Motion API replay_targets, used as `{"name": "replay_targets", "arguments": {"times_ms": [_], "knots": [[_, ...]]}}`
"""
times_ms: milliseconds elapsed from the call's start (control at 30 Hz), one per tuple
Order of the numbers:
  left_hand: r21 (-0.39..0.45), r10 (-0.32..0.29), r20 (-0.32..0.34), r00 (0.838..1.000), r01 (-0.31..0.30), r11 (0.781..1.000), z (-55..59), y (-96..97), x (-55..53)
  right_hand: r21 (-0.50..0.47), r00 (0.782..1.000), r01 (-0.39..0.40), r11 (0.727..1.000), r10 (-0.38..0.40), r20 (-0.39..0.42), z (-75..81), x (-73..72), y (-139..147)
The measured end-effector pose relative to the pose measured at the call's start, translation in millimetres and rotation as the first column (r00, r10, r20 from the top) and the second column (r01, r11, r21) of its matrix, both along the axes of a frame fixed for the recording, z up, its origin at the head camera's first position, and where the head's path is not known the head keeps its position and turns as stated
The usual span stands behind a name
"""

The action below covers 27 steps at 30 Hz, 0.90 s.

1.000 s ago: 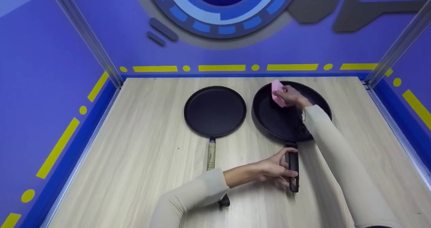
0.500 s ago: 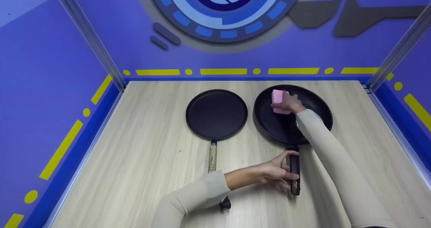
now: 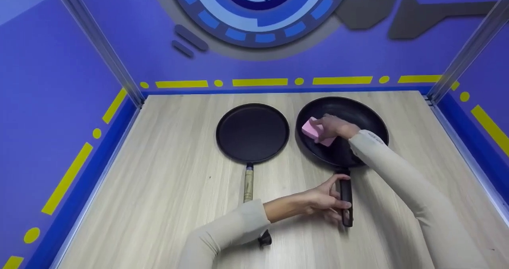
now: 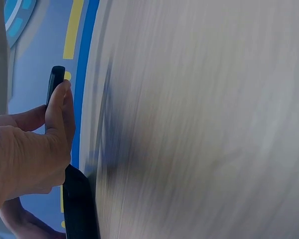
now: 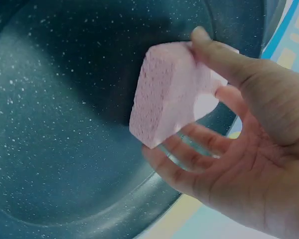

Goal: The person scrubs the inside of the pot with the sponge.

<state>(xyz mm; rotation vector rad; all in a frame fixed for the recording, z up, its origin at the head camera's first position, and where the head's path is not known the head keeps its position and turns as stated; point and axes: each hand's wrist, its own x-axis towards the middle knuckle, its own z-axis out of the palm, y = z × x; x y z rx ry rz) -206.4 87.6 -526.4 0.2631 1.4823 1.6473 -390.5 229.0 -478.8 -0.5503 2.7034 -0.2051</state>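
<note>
A deep black frying pan (image 3: 366, 118) lies at the back right of the table, its handle (image 3: 346, 193) toward the person. My left hand (image 3: 324, 199) holds that handle between thumb and fingers; in the left wrist view the hand (image 4: 35, 154) grips it from the side. Inside the pan, my right hand (image 3: 334, 126) pinches a pink sponge (image 3: 312, 129) near the left wall. Close up in the right wrist view, the porous sponge (image 5: 159, 94) sits between thumb and fingers over the speckled pan surface (image 5: 55, 134).
A flat black pan (image 3: 252, 133) lies left of the frying pan. Its light patterned handle (image 3: 248, 183) runs under the left sleeve (image 3: 230, 225), and the dark handle end (image 3: 265, 238) shows beyond. Blue-purple walls (image 3: 254, 68) border the wooden table (image 3: 171, 181).
My right hand has moved the sponge from the far part of the pan toward the near left side, turning it. The left hand stays on the handle.
</note>
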Motion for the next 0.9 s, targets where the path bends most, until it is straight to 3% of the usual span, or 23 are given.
{"name": "replay_targets", "arguments": {"times_ms": [167, 300, 467, 567, 700, 800, 900], "knots": [[0.004, -0.005, 0.002, 1.0, 0.005, 1.0, 0.1, -0.5, 1.2, -0.11, 0.99, -0.138, 0.984, 0.138, -0.009, -4.6, -1.9, 11], [0.005, -0.007, -0.005, 1.0, 0.007, 1.0, -0.4, -0.7, 1.2, -0.173, 0.987, -0.157, 0.972, 0.147, -0.072, -10.5, -4.4, 23], [0.007, -0.013, -0.005, 1.0, 0.013, 1.0, 1.1, -0.3, 0.2, -0.166, 0.986, -0.037, 0.985, 0.01, -0.165, -12.9, -10.9, 45], [0.01, -0.024, -0.006, 1.0, 0.024, 1.0, 2.5, 0.2, -0.4, -0.103, 0.981, 0.088, 0.991, -0.104, -0.162, -11.8, -13.4, 60], [0.006, -0.025, -0.004, 1.0, 0.025, 1.0, 3.3, 0.3, -1.8, -0.057, 0.964, 0.226, 0.972, -0.232, -0.126, -11.5, -14.5, 70], [0.002, -0.02, -0.006, 1.0, 0.02, 1.0, 3.1, -0.4, -3.6, -0.051, 0.965, 0.219, 0.974, -0.224, -0.139, -13.0, -14.3, 66], [0.004, -0.019, -0.02, 1.0, 0.019, 1.0, 2.6, -1.6, -5.4, -0.041, 0.973, 0.143, 0.989, -0.148, -0.176, -15.2, -10.2, 52]]}}
